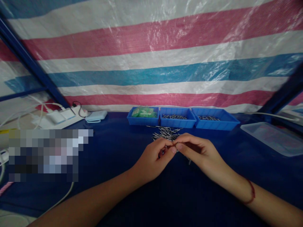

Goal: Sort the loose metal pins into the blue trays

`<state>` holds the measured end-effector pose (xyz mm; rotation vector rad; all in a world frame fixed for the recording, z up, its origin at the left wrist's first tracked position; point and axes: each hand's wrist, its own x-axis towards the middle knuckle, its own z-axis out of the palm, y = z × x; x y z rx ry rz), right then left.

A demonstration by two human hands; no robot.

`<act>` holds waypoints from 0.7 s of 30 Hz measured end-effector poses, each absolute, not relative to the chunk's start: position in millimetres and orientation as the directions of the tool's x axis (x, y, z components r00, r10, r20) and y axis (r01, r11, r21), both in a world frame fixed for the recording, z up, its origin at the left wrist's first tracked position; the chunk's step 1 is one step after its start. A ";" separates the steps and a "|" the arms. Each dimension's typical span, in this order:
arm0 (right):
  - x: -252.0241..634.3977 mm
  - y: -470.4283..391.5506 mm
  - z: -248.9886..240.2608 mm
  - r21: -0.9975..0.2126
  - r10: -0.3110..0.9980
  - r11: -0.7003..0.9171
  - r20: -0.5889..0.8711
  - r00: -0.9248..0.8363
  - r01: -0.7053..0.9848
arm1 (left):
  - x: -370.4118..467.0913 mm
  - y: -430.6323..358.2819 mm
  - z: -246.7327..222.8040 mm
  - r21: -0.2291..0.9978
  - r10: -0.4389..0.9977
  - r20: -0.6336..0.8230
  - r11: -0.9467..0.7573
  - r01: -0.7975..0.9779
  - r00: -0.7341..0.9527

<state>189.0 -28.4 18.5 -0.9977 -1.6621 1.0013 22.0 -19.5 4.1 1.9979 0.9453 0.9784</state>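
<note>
My left hand (153,159) and my right hand (204,153) meet fingertip to fingertip above the blue tabletop (113,148). Both are closed in a pinch, thumb against forefinger. Whatever lies between the fingertips is too small and too covered to make out. Just behind the hands is a loose pile of thin, silvery metal rods (165,133), its near side hidden by my fingers. One rod end (189,161) shows below my right fingers; I cannot tell whether it is held or lying down.
Behind the pile stand three blue bins: one (143,121) with green plastic packets (144,112), a middle one (177,123) and a right one (214,124) with metal rods. A clear plastic lid (272,138) lies right. Left are a power strip (63,116), cables and a light-blue case (96,116).
</note>
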 end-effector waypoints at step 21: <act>189.3 -27.6 12.6 -0.842 0.893 0.441 0.378 -0.245 0.310 | 21.1 -19.9 5.4 0.798 0.852 0.398 -0.504 0.329 0.340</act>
